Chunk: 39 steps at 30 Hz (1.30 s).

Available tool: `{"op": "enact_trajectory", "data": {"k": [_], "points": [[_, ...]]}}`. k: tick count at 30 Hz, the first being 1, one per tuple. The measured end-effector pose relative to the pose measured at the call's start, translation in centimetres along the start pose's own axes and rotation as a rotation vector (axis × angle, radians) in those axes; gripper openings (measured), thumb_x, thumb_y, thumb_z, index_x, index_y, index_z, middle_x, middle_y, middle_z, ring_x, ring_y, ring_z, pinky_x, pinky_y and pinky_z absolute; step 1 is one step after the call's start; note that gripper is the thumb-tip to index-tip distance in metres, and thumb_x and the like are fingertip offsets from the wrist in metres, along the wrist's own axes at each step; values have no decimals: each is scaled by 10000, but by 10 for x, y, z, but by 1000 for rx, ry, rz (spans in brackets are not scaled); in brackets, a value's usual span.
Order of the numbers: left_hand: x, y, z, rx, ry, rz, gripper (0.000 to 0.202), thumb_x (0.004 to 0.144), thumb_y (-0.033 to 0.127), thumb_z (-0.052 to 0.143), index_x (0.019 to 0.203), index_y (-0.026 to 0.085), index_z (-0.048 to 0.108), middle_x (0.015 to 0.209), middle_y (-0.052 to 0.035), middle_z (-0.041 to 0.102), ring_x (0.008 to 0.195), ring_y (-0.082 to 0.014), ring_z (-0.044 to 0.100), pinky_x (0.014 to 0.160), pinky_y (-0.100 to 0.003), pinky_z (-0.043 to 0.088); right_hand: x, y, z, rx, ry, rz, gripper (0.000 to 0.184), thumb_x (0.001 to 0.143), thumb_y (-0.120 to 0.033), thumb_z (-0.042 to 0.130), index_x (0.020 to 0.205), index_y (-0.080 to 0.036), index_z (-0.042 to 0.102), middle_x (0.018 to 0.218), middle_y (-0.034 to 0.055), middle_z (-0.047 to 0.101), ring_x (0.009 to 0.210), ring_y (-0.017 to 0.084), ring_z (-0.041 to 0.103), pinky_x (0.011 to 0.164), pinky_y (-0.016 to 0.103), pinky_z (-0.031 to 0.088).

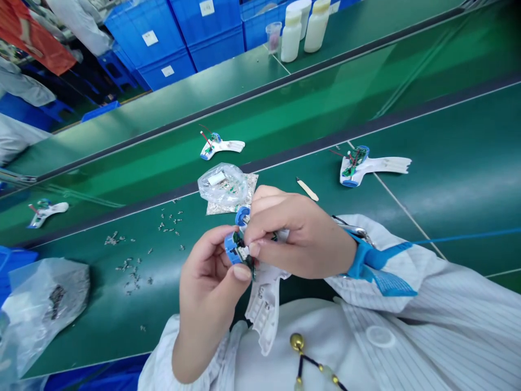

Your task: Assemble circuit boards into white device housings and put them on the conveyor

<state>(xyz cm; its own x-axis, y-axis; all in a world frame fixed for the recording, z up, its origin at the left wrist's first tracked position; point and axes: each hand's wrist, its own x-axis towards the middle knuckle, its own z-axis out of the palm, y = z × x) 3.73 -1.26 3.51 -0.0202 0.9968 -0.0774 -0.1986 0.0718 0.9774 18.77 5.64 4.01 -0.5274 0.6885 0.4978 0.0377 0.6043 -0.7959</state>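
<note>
Between my hands is a white plastic housing half (266, 312) with blue end pieces and a green circuit board; its handle points down toward my chest. My left hand (214, 285) is closed around a blue end piece (233, 248), thumb pressed on the board's edge. My right hand (303, 233), with a blue strap at the wrist, pinches at the board from the other side. Its fingertips cover what they grip there. Just beyond my hands lies a clear plastic bag (223, 184) with small green and white parts, on a speckled pad.
Similar housing halves lie on the right (380, 165), on the green belt (154, 146) and far left. Small metal parts (132, 274) are scattered left, near a plastic bag (61, 296). A pale pointed tool (307, 189), bottles (291, 35) and blue crates (148, 35) are beyond; people stand upper left.
</note>
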Motion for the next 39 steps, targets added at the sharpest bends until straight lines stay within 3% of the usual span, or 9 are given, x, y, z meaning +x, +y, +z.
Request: {"op": "enact_trajectory", "data": {"k": [10,20,25,28,31,35,39], "points": [[2,-1,-10,442,-39,249,357,731,278,722,1074,303,625,796,59,619,649,-52,511,621,-96,454,2,-2,-8,80,-127,72,227,727,-90,478,511,-151,512,487,-47,439,536,64,389,660,226,358],[6,0,-16,548,-144,324,375,760,245,691,1119,282,586,817,50,625,638,-63,542,609,-126,468,3,-2,-10,87,-184,120,224,708,-71,471,501,-154,491,486,-48,414,555,70,382,658,217,359],[5,3,-13,844,-142,399,343,819,283,601,1152,253,525,836,7,604,735,-123,563,599,-189,457,2,-3,-8,34,-141,129,218,708,-74,478,505,-151,490,491,-43,424,545,71,378,662,226,353],[4,3,-5,1023,-185,409,403,861,319,505,1232,211,389,931,-48,600,754,-156,597,594,-237,471,0,-5,-8,-2,-143,124,227,707,-82,465,494,-159,462,485,-42,425,537,78,367,677,244,353],[1,3,6,1150,-185,394,442,852,295,475,1234,177,287,887,-66,597,631,-170,615,503,-259,459,-3,-8,-8,-46,-154,98,241,716,-80,433,489,-163,430,481,-35,426,531,86,348,673,261,344],[-1,3,14,1276,-117,389,410,820,282,491,1172,189,304,774,-49,587,546,-211,619,441,-277,421,-5,-12,-9,-89,-129,81,243,724,-67,396,503,-166,405,491,-28,410,534,93,327,650,263,330],[1,-1,15,1206,-128,325,439,822,298,495,1195,186,293,849,-93,616,588,-232,638,465,-294,430,-3,-10,-9,-53,-166,101,242,714,-50,410,501,-164,430,500,-25,438,553,92,366,663,252,349]]}}
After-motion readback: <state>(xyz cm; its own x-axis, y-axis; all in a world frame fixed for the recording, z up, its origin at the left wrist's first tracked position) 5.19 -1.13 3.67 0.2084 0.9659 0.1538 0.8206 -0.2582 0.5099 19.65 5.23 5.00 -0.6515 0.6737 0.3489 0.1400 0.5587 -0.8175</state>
